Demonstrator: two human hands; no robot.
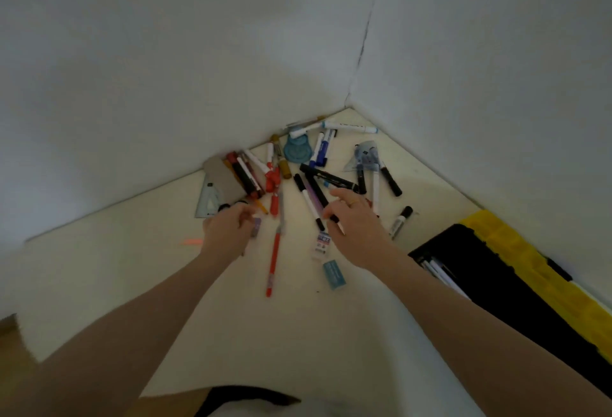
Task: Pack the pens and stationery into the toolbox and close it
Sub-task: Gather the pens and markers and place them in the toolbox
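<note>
Many pens and markers [318, 181] lie scattered on the cream surface in the wall corner. My left hand [228, 228] curls over the pile's left edge, its fingertips at a small purple-grey piece [255, 227]; whether it grips it is unclear. My right hand [351, 221] pinches a thin black-and-white pen [340, 228] over the middle of the pile. A long red pen [274, 261], a white eraser [320, 244] and a blue eraser [334, 274] lie between my hands. The black toolbox [503, 291] with its yellow lid [516, 251] stands open at the right, with white pens [438, 272] inside.
A blue protractor [298, 150] and a clear set square [366, 158] lie among the markers. A grey set square [207, 201] and a brown card [225, 178] sit at the left wall. White walls close the corner. The surface's near edge [20, 320] is at bottom left.
</note>
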